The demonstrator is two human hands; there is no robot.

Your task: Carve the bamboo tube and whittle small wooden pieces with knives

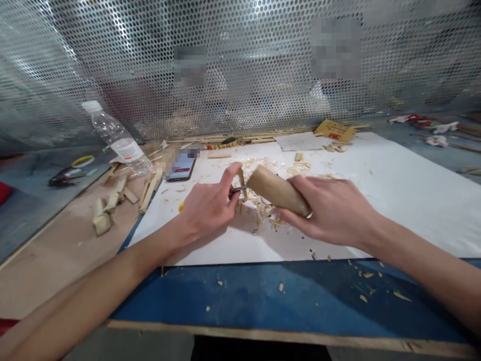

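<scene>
Pale wooden billet | tapered | right hand grips | left hand holds knife

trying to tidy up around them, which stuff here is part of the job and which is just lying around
Part of the job:
knife in the right hand
wood sliver at the left hand
shavings

Lying around:
phone
water bottle
wood offcuts
small tool
</scene>
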